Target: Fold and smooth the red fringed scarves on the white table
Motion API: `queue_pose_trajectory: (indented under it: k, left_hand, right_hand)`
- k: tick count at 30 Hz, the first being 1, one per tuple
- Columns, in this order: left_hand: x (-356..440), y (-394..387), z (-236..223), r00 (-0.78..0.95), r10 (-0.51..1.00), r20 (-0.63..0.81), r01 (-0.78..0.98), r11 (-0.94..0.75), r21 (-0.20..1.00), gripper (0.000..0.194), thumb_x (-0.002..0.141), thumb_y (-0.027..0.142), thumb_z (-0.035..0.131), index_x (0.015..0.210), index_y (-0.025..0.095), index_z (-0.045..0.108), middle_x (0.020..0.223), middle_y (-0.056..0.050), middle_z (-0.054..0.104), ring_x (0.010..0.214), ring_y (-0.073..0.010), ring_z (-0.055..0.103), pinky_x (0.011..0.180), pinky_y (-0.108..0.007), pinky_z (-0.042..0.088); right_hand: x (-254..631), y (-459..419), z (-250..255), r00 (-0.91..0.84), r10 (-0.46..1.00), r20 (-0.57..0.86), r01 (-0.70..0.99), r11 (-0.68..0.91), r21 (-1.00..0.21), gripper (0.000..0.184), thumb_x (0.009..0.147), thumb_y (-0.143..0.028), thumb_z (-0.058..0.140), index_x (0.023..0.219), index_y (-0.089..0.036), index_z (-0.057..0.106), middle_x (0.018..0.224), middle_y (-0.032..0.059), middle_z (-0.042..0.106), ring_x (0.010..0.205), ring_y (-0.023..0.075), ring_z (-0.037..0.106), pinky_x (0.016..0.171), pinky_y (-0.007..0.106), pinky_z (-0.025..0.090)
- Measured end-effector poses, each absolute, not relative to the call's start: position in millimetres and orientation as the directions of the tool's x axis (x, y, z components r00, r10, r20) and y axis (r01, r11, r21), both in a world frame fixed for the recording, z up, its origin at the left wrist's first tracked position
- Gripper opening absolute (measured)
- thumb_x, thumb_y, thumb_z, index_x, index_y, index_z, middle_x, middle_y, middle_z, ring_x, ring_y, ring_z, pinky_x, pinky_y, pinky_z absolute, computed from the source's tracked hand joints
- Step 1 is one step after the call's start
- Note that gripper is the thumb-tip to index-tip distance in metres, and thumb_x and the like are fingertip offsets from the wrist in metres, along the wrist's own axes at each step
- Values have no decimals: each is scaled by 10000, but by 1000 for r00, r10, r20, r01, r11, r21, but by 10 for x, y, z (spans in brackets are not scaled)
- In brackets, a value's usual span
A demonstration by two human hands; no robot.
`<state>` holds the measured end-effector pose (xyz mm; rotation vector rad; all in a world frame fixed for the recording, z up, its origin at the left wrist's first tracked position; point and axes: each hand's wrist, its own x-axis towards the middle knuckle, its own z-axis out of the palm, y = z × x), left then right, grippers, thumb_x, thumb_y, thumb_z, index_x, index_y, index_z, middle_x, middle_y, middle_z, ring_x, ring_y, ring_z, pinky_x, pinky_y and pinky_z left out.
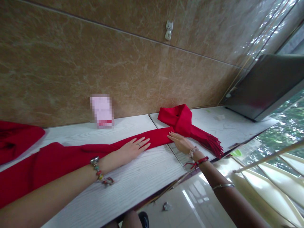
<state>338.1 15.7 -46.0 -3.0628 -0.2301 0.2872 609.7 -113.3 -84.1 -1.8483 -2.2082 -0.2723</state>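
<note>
item: red cloth [152,139], narrow stretch, on the white table [142,177]; widens toward the left edge of the view. long axis: along the table, left to right, roughly in line with the wall [133,72].

left hand [134,148]: palm down on the narrow stretch, fingers straight and slightly parted, gripping nothing; the nearer hand to the wide part.

right hand [181,144]: fingers extended, close together, not curled round anything; tips at the right end of the stretch, which lies leftward of them. the nearer hand to that end.

adjoining: red scarf [185,118], looped, fringe pointing right and toward the person; lies just beyond the right fingertips. whether it joins the stretch: cannot tell.

also present: pink object [102,109], blurred, by the wall; red bundle [14,139], far left.
</note>
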Motion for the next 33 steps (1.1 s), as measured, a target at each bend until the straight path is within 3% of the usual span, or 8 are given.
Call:
queue_pose_trajectory:
  k: [3, 5, 7, 10, 13, 19, 28, 33]
  left_hand:
    - [3459, 200, -330, 968, 108, -227, 106, -994, -19, 634, 744, 54, 427, 1342, 199, 273, 1432, -90, 202, 1304, -236, 182, 1010, -391, 262]
    - [3609, 250, -254, 981, 65, -185, 74, -996, 44, 535, 771, 143, 457, 1295, 190, 363, 1401, -93, 290, 1270, -229, 284, 997, -363, 292]
    - [3808, 289, -258, 994, 103, -19, 105, -992, 71, 392, 841, 218, 385, 1225, 170, 452, 1349, -97, 387, 1219, -206, 373, 987, -340, 309]
    - [4045, 287, -447, 945, 264, 191, 255, -964, 70, 422, 873, 288, 352, 1245, 102, 419, 1330, -149, 396, 1217, -236, 369, 978, -369, 314]
    - [4061, 215, -688, 923, 322, 209, 311, -946, 88, 470, 878, 329, 345, 1286, 97, 372, 1320, -154, 406, 1189, -240, 399, 968, -374, 321]
    - [3743, 27, -789, 923, 315, 220, 296, -948, 118, 479, 872, 335, 348, 1299, 120, 367, 1316, -136, 412, 1180, -227, 407, 972, -362, 326]
    - [3684, -17, -806, 892, 386, 234, 359, -921, 153, 570, 838, 367, 370, 1309, 49, 322, 1382, -154, 310, 1282, -235, 258, 1038, -364, 246]
    - [3647, -36, -787, 879, 421, 224, 387, -904, 181, 618, 818, 420, 385, 1307, 47, 318, 1385, -158, 300, 1290, -235, 239, 1046, -362, 225]
  right_hand:
    - [6051, -1089, -707, -136, 932, 337, 979, 179, -99, 387, 812, -160, 385, 1166, -146, 541, 1238, 122, 515, 1178, 207, 430, 969, 384, 395]
    - [5989, -996, -607, -58, 925, 375, 981, 123, -151, 378, 848, -225, 364, 1172, -132, 535, 1238, 127, 514, 1190, 208, 417, 982, 376, 382]
    - [5905, -864, -556, 44, 923, 382, 986, 22, -166, 397, 868, -254, 339, 1198, -111, 509, 1253, 137, 498, 1207, 210, 394, 997, 376, 361]
    - [5770, -693, -611, 143, 947, 289, 988, -118, -101, 411, 871, -262, 351, 1233, -112, 473, 1289, 140, 459, 1224, 238, 368, 1009, 427, 327]
    - [5679, -669, -737, 164, 966, 200, 986, -162, -24, 425, 882, -275, 338, 1265, -120, 439, 1322, 137, 418, 1239, 252, 341, 1019, 453, 291]
    - [5567, -854, -762, 48, 991, 126, 997, -56, 54, 474, 888, -348, 295, 1302, -135, 387, 1356, 131, 367, 1254, 253, 311, 1022, 444, 276]
    - [5392, -903, -720, 67, 992, 111, 996, -72, 43, 483, 889, -327, 279, 1321, -124, 347, 1379, 116, 330, 1280, 233, 260, 1039, 461, 224]
    - [5643, -972, -659, 228, 973, 29, 974, -228, -12, 484, 877, -279, 273, 1332, -122, 324, 1391, 119, 301, 1277, 243, 262, 1016, 477, 265]
